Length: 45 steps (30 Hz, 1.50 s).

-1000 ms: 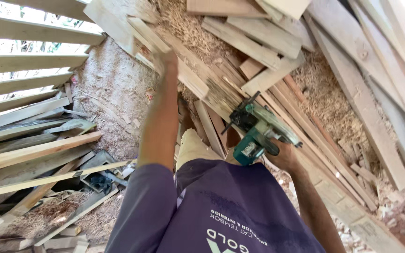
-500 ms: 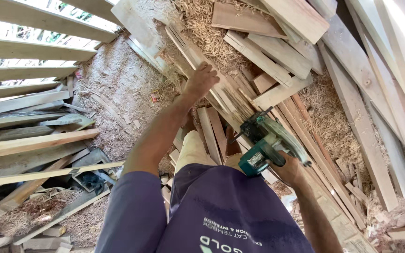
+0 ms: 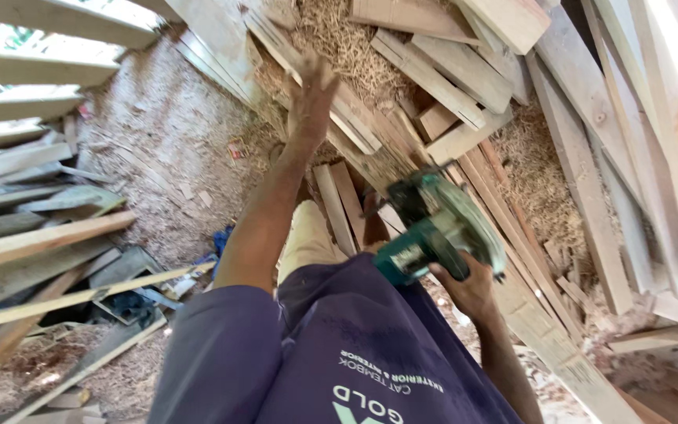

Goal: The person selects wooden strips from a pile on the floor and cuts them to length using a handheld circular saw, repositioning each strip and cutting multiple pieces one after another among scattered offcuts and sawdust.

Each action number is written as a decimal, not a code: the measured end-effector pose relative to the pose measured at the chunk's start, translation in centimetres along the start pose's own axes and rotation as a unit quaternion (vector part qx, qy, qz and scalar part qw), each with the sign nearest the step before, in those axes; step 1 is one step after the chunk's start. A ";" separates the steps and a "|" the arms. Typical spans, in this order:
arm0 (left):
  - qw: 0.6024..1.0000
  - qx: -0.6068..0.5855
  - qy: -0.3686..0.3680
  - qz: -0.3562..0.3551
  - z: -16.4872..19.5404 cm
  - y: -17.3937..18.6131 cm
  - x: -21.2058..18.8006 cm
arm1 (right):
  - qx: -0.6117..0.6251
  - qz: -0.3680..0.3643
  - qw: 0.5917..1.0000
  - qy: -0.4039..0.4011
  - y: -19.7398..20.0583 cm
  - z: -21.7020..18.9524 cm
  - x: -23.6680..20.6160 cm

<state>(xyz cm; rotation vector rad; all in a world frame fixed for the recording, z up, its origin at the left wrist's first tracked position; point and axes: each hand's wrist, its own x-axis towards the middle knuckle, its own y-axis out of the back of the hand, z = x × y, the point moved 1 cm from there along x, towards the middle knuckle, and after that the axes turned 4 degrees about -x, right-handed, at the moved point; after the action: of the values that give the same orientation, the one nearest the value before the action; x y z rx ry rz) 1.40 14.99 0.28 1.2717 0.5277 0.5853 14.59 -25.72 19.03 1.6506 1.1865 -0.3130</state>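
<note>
- Your right hand (image 3: 468, 286) was clamped around the handle of the green circular saw (image 3: 433, 232), which hung just past your knee at about four o'clock from the frame's centre.
- Your left hand (image 3: 311, 90) reached out toward twelve o'clock with its fingers spread apart and holding nothing, just over the long wooden slats (image 3: 355, 126) in the heap; motion blur hid whether it touched them.
- The loose planks (image 3: 590, 180) lay criss-crossed at one to three o'clock on sawdust and shavings (image 3: 539, 177).
- Risk, as I judged it: the pile looked unstable, so tugging one slat could have shifted the others onto your fingers or foot.
- The saw rode low beside your leg in one hand; had the trigger been squeezed or the blade guard caught on a board, the blade was near your thigh.
- Shavings underfoot and the scrap boards (image 3: 41, 243) at nine o'clock could have cost you your footing while you leaned forward.
</note>
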 end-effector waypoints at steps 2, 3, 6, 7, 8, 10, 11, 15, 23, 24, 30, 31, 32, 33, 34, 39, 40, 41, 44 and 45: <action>0.982 -0.107 0.157 -0.007 1.2 0.4 -2.1 | -0.008 -0.010 1.000 0.017 -0.6 -0.5 1.0; 0.959 -0.158 0.235 -0.009 1.8 0.7 -3.4 | -0.018 -0.021 0.999 0.028 -0.9 -0.8 1.8; 0.797 -0.448 0.395 -0.089 4.6 0.7 -7.0 | -0.030 -0.057 0.997 0.044 -1.7 -2.5 3.9; 0.798 -0.458 0.373 -0.116 5.1 0.7 -7.4 | -0.033 -0.069 0.996 0.047 -1.8 -3.3 4.5; 0.798 -0.469 0.351 -0.142 5.7 0.6 -7.9 | -0.008 -0.068 0.995 0.069 -1.7 -4.2 5.0; 0.750 -0.557 0.322 -0.153 6.2 0.3 -8.3 | 0.040 -0.071 0.990 0.115 -1.3 -5.9 5.8; 0.699 -0.630 0.311 -0.137 6.3 0.1 -8.1 | 0.034 -0.080 0.990 0.110 -1.2 -6.7 6.1; 0.661 -0.701 0.215 -0.161 6.9 -0.6 -8.4 | -0.009 -0.097 0.990 0.099 -0.5 -8.3 6.4; 0.707 -0.666 0.226 -0.075 7.8 -1.5 -9.8 | 0.019 -0.092 0.988 0.120 -0.2 -9.3 6.5; 0.700 -0.682 0.206 -0.051 7.8 -1.4 -9.8 | 0.058 -0.099 0.987 0.112 -0.2 -9.5 6.3; 0.726 -0.610 0.285 -0.143 7.1 -1.0 -9.1 | 0.032 -0.087 0.994 0.062 -0.2 -10.2 6.7; 0.742 -0.602 0.272 -0.112 6.9 -0.8 -8.9 | 0.009 -0.085 0.995 0.060 -0.3 -10.3 7.1; 0.758 -0.593 0.259 -0.081 6.7 -0.6 -8.7 | 0.009 -0.075 0.994 0.082 -0.4 -10.5 7.4; 0.772 -0.583 0.249 -0.050 6.4 -0.4 -8.7 | 0.009 -0.067 0.992 0.104 -0.5 -10.7 7.7; 0.770 -0.581 0.258 -0.050 6.1 -0.2 -8.6 | 0.009 -0.060 0.990 0.125 -0.6 -10.9 7.9; 0.728 -0.578 0.338 -0.148 4.4 0.9 -7.7 | 0.054 -0.072 0.987 0.130 -1.2 -12.8 8.5; 0.742 -0.569 0.332 -0.127 4.1 1.2 -7.6 | 0.062 -0.070 0.986 0.138 -1.3 -13.3 8.7; 0.756 -0.559 0.325 -0.105 3.7 1.4 -7.5 | 0.065 -0.073 0.985 0.145 -1.4 -13.7 8.7; 0.783 -0.534 0.316 -0.039 2.8 1.7 -7.3 | 0.072 -0.079 0.981 0.160 -1.8 -14.9 9.1; 0.789 -0.528 0.314 -0.017 2.6 1.7 -7.3 | 0.073 -0.076 0.981 0.162 -1.9 -15.1 9.1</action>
<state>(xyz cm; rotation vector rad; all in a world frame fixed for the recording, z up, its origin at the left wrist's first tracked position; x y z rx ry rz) -2.47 8.60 2.84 -0.0389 0.6173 1.0801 12.39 -8.09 18.16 1.7878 1.5702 -0.2364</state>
